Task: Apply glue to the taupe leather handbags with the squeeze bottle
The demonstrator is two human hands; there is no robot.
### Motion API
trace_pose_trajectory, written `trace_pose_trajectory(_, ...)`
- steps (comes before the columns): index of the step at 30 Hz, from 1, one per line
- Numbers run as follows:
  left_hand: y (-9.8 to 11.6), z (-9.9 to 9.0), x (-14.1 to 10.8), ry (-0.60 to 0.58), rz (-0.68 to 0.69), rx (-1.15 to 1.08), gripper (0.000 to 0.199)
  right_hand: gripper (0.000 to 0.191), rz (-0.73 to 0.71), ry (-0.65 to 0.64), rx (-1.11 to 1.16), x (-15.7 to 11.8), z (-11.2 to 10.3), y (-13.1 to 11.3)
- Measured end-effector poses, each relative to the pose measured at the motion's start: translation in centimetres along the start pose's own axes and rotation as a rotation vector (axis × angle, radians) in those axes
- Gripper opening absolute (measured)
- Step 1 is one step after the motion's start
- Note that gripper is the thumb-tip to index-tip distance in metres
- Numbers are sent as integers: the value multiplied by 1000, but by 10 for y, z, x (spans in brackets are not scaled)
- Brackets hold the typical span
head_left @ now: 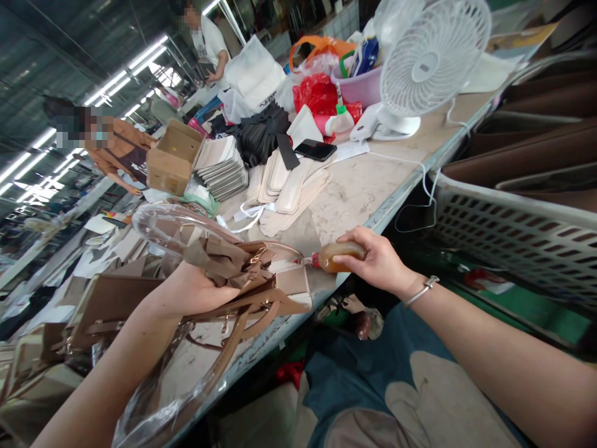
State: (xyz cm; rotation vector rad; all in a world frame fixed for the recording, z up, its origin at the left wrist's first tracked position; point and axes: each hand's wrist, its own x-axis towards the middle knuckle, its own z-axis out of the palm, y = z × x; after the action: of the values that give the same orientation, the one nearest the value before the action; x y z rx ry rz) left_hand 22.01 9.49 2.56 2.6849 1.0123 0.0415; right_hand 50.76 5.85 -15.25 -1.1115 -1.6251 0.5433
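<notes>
My left hand (198, 291) is closed on a tan handbag (291, 281) and the crumpled brown lining (219, 261) at its opening. The bag lies tilted at the table's edge, its strap (237, 339) hanging in front and clear plastic wrap (161, 227) about it. My right hand (373, 260) grips a squeeze bottle (342, 254) of amber liquid, probably glue. Its red nozzle points left, at the pale side edge of the bag. Whether the tip touches the bag, I cannot tell. Most of my left fingers are hidden by the lining.
Behind the bag lie stacked beige panels (221, 168), a phone (316, 150) and a white fan (429, 62). A cardboard box (172, 155) stands farther left. More bag pieces (112, 302) crowd the left. A plastic crate (517, 230) stands right. Two people (119, 146) are beyond the table.
</notes>
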Motion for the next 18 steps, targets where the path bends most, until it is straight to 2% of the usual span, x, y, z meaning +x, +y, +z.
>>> trace_pose_trajectory(3, 2, 1, 0, -70, 10, 85, 26, 20, -63, 4, -66, 2, -1, 0)
trace_pose_trajectory(6, 3, 1, -3, -114, 32, 148, 30, 18, -64, -59, -85, 1, -6, -4)
trace_pose_trajectory(9, 0, 2, -4, -102, 61, 206, 30, 17, -46, -89, -60, -1, -10, -7)
trace_pose_trajectory(12, -1, 3, -4, -87, 83, 171, 31, 19, -64, -56, -53, 0, -9, -6)
trace_pose_trajectory(16, 5, 4, 1, -33, 60, 150, 27, 19, -168, -65, -98, 3, -4, -5)
trace_pose_trajectory(18, 8, 5, 2, -50, 63, 191, 26, 18, -219, -104, -128, 3, -4, -8)
